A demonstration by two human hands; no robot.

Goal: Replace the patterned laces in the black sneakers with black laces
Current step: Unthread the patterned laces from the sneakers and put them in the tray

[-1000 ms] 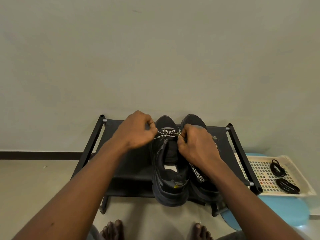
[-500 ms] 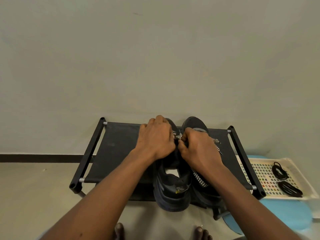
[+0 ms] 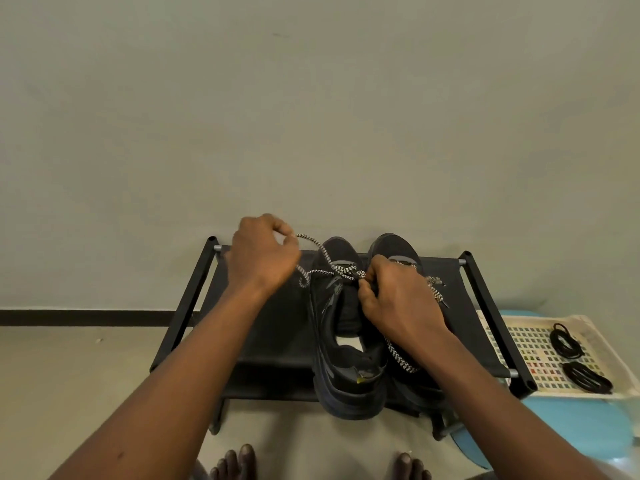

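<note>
from my remote seat i count two hands, two black sneakers, two patterned laces, two black lace coils, one rack and one tray. my left hand (image 3: 263, 258) hovers above the rack's (image 3: 273, 341) far left corner, its fingers (image 3: 280, 226) clenched on a loop of the first patterned lace (image 3: 325, 256), which runs taut down to the left sneaker (image 3: 346, 355). the right sneaker (image 3: 394, 247) stands just beside it, touching, both on the rack's fabric shelf with toes to the wall. my right hand (image 3: 398, 303) sits over both shoes, fingers (image 3: 372, 271) pinching that same lace at the eyelets (the exact grip is partly hidden). the second patterned lace (image 3: 401, 358) is threaded in the right sneaker. further right, the white tray (image 3: 512, 337) holds the near coil (image 3: 585, 377) and the far coil (image 3: 564, 341), apart from each other.
</note>
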